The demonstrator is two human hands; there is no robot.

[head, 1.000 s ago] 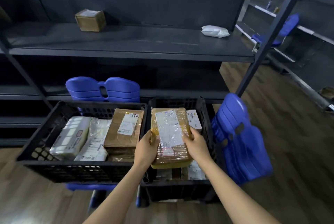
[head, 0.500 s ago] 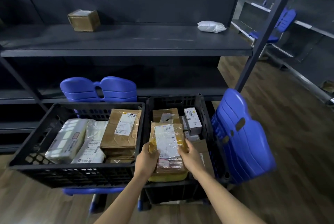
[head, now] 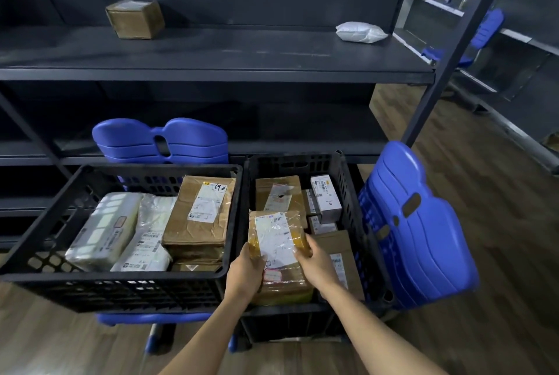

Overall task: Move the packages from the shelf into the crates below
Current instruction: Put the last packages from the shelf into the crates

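Packages were the matter at hand, and the nearest of them, a yellow-brown parcel wrapped in clear tape with a white label (head: 279, 253), sat at twelve o'clock, low inside the near end of the right-hand black plastic lattice crate (head: 348, 193). The left hand (head: 246, 271) grasped its left edge with the thumb on top, and the right hand (head: 316, 262) curled its fingers over the right edge, so both were holding it. Whether the parcel rested fully on what lay beneath could not be told. Just at one o'clock of it lay a flat brown carton with a label (head: 338, 253), and farther in the same crate were a brown taped packet (head: 278, 193) and a small white box standing on edge (head: 325, 197). At ten o'clock the left-hand black lattice crate (head: 115, 279) touched the right one and held a white bubble-wrapped bundle (head: 102, 232), a white plastic mailer (head: 148, 238) and a creased brown paper parcel (head: 199, 211) side by side. A blue moulded plastic chair (head: 417, 229) stood at two o'clock just beside the right crate, on the brown wooden floor (head: 484, 193), and another blue chair back (head: 160, 141) rose behind the left crate at eleven o'clock. Beyond them ran the dark metal shelf (head: 211, 53), bearing a small brown cardboard box (head: 135, 19) at eleven o'clock and a white plastic pouch (head: 360, 32) at one o'clock, well apart.
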